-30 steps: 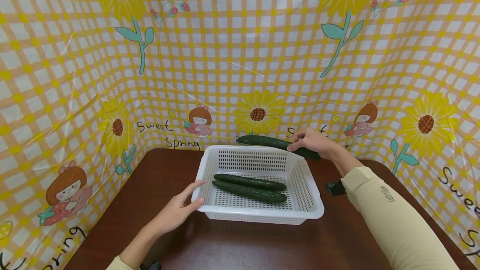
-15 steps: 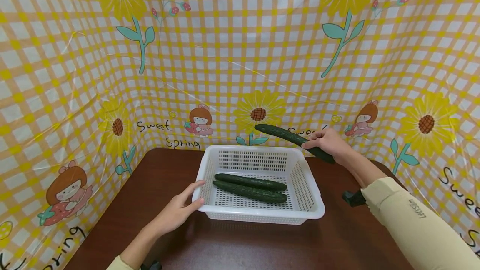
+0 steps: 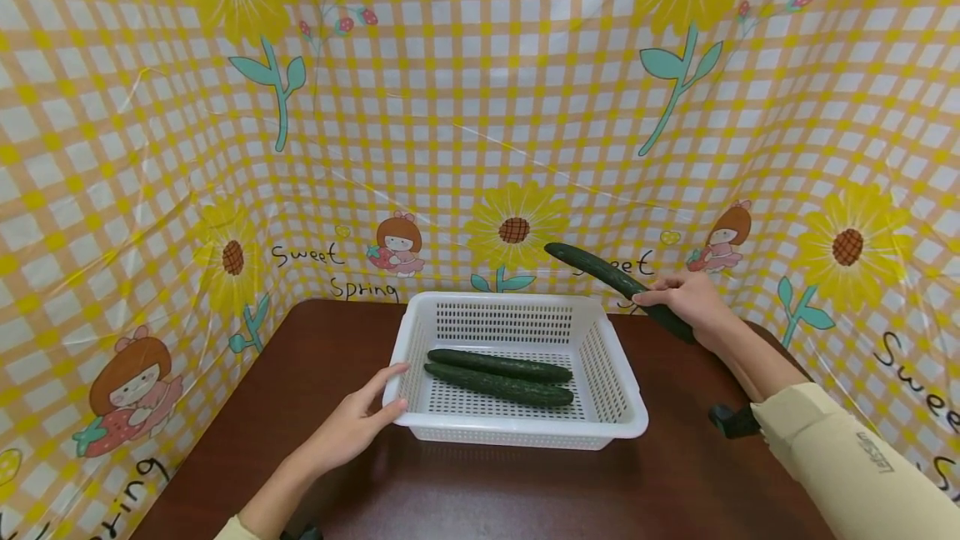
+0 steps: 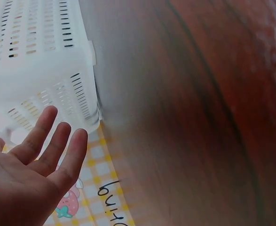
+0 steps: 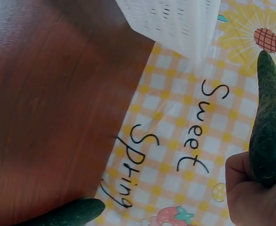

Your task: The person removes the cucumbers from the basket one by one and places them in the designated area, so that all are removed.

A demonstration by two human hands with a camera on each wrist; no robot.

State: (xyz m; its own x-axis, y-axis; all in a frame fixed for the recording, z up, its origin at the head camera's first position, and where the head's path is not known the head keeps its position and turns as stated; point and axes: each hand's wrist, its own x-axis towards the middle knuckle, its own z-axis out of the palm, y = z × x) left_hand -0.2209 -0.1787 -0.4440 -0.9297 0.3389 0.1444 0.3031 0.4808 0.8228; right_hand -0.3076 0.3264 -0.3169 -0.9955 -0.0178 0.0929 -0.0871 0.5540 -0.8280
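Observation:
A dark green cucumber (image 3: 600,267) is held by my right hand (image 3: 693,307), thumb and fingers round its lower part. It tilts up to the left, raised to the right of the white basket's (image 3: 525,432) back corner. In the right wrist view the held cucumber (image 5: 268,117) stands above the fingers. Two more cucumbers (image 3: 498,384) lie side by side on the basket floor. My left hand (image 3: 348,423) rests thumb and index finger on the basket's left rim. In the left wrist view its other fingers (image 4: 46,146) are extended beside the basket wall, apparently without touching it.
Another cucumber (image 5: 67,214) lies on the brown table (image 3: 510,494) in the right wrist view's lower corner; the head view does not show it. A checked, flower-printed cloth (image 3: 480,107) rises behind the table and along both sides.
My right hand has carried the cucumber rightward, away from the basket's back rim, and its tilt has grown steeper. The left hand, the basket and the two cucumbers inside have stayed in place.

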